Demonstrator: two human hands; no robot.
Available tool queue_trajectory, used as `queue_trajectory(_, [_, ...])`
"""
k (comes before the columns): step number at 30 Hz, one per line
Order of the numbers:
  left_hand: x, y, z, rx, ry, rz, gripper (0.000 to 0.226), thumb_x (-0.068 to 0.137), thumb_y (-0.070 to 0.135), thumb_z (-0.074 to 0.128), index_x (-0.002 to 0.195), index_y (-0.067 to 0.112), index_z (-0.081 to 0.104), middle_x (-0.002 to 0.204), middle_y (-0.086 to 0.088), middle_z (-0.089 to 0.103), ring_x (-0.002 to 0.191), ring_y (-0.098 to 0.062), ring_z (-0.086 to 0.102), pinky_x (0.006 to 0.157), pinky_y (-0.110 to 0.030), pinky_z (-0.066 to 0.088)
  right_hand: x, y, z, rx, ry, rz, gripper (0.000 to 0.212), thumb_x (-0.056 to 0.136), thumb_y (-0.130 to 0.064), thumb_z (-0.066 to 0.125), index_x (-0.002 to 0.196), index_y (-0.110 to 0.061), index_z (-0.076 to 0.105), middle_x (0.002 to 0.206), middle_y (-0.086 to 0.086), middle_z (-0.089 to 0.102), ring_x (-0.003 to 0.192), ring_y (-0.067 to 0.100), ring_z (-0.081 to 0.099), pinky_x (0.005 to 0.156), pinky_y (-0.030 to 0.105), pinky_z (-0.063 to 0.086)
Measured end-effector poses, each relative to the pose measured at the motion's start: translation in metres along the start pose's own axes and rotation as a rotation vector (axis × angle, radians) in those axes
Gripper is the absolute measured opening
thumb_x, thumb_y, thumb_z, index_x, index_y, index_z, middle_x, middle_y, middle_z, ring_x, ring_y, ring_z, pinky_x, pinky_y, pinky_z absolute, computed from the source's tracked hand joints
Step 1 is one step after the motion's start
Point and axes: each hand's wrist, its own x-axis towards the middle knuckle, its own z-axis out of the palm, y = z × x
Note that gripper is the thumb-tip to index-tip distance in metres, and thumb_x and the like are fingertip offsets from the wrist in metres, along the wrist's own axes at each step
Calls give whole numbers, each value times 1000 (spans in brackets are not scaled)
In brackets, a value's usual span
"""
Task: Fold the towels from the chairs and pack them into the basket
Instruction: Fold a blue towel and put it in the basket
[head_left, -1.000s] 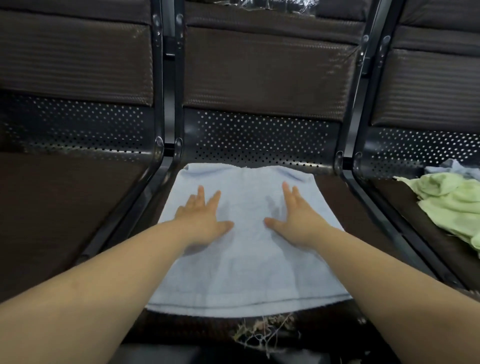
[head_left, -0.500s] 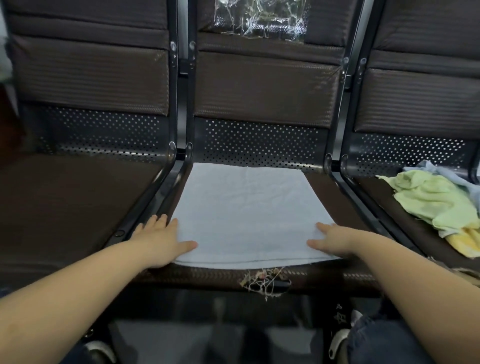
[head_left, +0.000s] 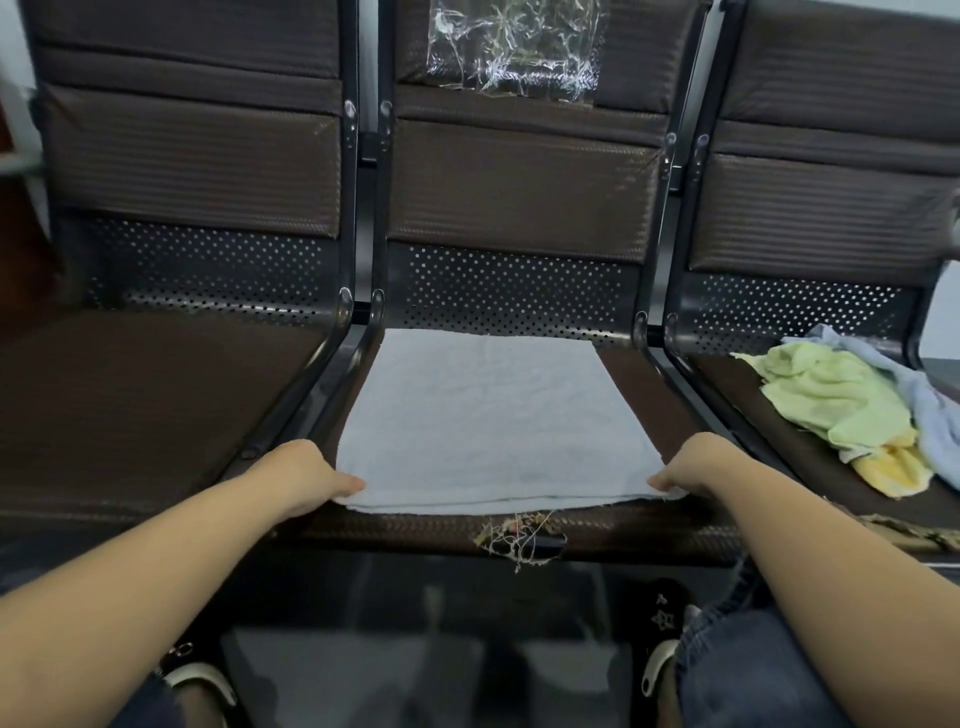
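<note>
Towel (head_left: 483, 421) flat on middle seat (head_left: 660, 410); left hand (head_left: 306, 475) and right hand (head_left: 696, 467) pinch its near corners. Fingers tucked under cloth, hidden.

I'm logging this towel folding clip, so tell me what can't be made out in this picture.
Head view:
- Basket: not in frame, so its place and contents are unknown.
- Fingers of the left hand and right hand: tucked at the white towel near corners, hidden by knuckles and cloth.
- Towel pile on the right chair: cut by the frame edge and overlapped, count unclear.
- Floor below: blurred.
</note>
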Motion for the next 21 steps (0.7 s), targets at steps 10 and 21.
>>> queue_trajectory(10, [0,-1,-17,-483,-200,-134,25,93,18,60,76,-1,64,70,-5,63,56,-12,49,52,-22,41,11,4,4,63,2,-42,56,93,-43,54,128,0,51,130,11,54,120,26,52,96,30,41])
queue_trajectory(21, [-2,-1,-23,-587,-278,-144,14,88,13,66,85,0,65,73,-7,66,61,-13,54,54,-24,47,13,17,-7,436,167,1,29,95,-20,56,80,3,62,48,4,60,33,13,51,47,21,42])
